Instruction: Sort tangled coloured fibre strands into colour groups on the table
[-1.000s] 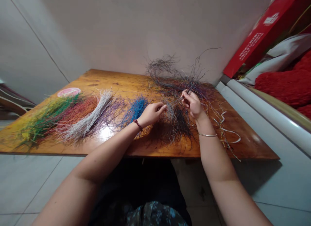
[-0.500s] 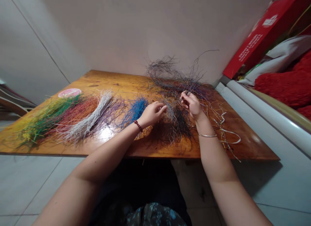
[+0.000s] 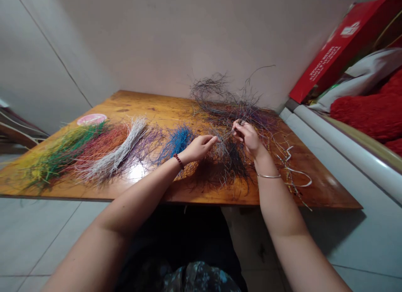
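My right hand (image 3: pixel 247 137) is closed in a pinch on thin dark wiry strands (image 3: pixel 243 110), which fan up and back from its fingers. My left hand (image 3: pixel 200 147) holds thumb and fingertips together beside a bundle of grey strands (image 3: pixel 222 146); whatever is between those tips is too fine to make out. Below and between the hands lies a black bundle of strands (image 3: pixel 236 160). Just left of my left hand is a blue bundle (image 3: pixel 179 140). A tangled heap of dark and purple strands (image 3: pixel 210 91) spreads behind my hands at the wall side.
On the left of the wooden table (image 3: pixel 176 195) lie yellow, green (image 3: pixel 72 147), red-orange (image 3: pixel 108 142), white (image 3: pixel 121 152) and purple bundles, with a pink disc (image 3: pixel 91 119) behind. A white strip (image 3: pixel 301 170) curls at right. Beyond stand a red box (image 3: pixel 342 41) and red fabric (image 3: pixel 367 112).
My left hand has shifted slightly right, its fingertips closer together and nearer the grey strands. My right hand keeps its pinch, and the long dark strand above it has swung a little left.
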`<action>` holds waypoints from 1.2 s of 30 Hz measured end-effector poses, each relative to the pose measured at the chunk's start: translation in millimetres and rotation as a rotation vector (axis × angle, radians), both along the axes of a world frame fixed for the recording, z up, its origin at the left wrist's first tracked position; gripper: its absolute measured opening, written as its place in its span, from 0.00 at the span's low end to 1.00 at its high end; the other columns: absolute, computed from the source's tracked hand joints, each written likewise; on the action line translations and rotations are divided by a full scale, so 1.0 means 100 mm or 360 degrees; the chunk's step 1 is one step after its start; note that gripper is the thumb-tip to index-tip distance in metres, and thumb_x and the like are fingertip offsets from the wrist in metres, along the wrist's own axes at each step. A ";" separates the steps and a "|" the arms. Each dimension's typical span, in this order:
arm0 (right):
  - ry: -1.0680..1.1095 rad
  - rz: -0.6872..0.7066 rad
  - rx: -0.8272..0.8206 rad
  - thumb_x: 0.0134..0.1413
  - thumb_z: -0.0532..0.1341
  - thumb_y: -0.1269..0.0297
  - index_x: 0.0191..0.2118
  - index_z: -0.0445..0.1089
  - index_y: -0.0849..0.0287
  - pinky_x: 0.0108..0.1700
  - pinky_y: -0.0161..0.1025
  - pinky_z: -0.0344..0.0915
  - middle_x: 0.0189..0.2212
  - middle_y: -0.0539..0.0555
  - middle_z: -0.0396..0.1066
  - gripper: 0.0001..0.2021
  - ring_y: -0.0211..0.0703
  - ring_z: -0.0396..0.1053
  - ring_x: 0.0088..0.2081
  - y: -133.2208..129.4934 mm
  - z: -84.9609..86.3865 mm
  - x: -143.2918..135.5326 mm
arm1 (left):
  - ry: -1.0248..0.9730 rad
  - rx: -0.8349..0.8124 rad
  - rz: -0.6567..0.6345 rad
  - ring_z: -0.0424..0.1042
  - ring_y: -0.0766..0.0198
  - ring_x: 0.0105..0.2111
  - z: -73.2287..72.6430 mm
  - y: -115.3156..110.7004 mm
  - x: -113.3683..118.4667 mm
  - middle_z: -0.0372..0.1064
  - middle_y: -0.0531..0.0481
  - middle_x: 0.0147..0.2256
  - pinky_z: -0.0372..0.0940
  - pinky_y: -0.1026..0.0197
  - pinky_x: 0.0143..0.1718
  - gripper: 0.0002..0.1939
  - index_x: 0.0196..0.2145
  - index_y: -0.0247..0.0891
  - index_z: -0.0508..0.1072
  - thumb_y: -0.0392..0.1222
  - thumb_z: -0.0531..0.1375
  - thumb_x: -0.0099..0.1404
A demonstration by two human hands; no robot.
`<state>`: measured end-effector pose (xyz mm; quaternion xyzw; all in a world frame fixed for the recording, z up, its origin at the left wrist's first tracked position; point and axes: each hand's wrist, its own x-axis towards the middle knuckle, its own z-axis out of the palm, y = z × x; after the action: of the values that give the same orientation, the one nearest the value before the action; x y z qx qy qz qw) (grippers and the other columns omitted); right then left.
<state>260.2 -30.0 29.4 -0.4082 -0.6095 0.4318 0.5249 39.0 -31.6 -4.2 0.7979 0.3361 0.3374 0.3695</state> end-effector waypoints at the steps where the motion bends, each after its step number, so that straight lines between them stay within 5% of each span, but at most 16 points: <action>1: 0.0000 0.0008 0.0003 0.52 0.64 0.50 0.32 0.64 0.56 0.20 0.33 0.43 0.23 0.48 0.59 0.15 0.33 0.49 0.21 0.00 0.00 0.00 | 0.0015 0.0001 -0.0008 0.64 0.65 0.27 0.00 0.00 0.00 0.67 0.50 0.27 0.59 0.63 0.31 0.31 0.46 0.31 0.78 0.60 0.48 0.73; 10: -0.0038 0.0027 -0.0003 0.52 0.64 0.49 0.31 0.64 0.56 0.20 0.32 0.44 0.22 0.48 0.60 0.16 0.33 0.49 0.20 0.00 0.01 -0.02 | -0.0064 -0.0103 -0.0021 0.62 0.65 0.26 0.00 -0.01 0.00 0.64 0.51 0.26 0.59 0.63 0.30 0.32 0.42 0.33 0.78 0.63 0.46 0.73; 17: -0.0068 0.0035 0.0001 0.51 0.64 0.48 0.31 0.64 0.56 0.20 0.33 0.44 0.22 0.48 0.60 0.17 0.33 0.50 0.20 0.00 0.01 -0.02 | -0.0056 -0.0114 -0.0045 0.66 0.64 0.32 0.03 -0.03 0.01 0.72 0.47 0.34 0.61 0.63 0.33 0.29 0.37 0.32 0.77 0.65 0.56 0.67; 23: -0.0080 0.0045 -0.0032 0.52 0.64 0.49 0.32 0.64 0.56 0.21 0.33 0.43 0.22 0.47 0.59 0.16 0.32 0.49 0.20 0.00 0.00 -0.02 | -0.0042 -0.0047 -0.0013 0.63 0.67 0.27 0.00 0.02 0.01 0.70 0.49 0.29 0.57 0.64 0.29 0.26 0.35 0.32 0.78 0.61 0.57 0.68; 31: -0.0081 0.0063 -0.0040 0.53 0.64 0.49 0.32 0.63 0.56 0.21 0.33 0.43 0.22 0.47 0.60 0.16 0.32 0.49 0.20 -0.01 0.00 -0.02 | -0.0044 -0.0036 -0.0018 0.62 0.66 0.25 -0.02 0.03 0.01 0.68 0.50 0.26 0.56 0.64 0.28 0.27 0.41 0.32 0.80 0.59 0.52 0.71; 36: -0.0100 0.0067 -0.0043 0.53 0.64 0.49 0.32 0.63 0.56 0.21 0.33 0.43 0.22 0.48 0.60 0.16 0.33 0.50 0.20 -0.01 0.00 -0.02 | -0.0038 -0.0014 0.0050 0.68 0.63 0.31 -0.03 0.04 0.01 0.74 0.47 0.32 0.62 0.61 0.35 0.27 0.42 0.33 0.80 0.58 0.52 0.72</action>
<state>257.9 -31.2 29.6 -0.4157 -0.6283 0.4378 0.4907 40.2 -27.3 -7.1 0.7867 0.3457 0.3514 0.3716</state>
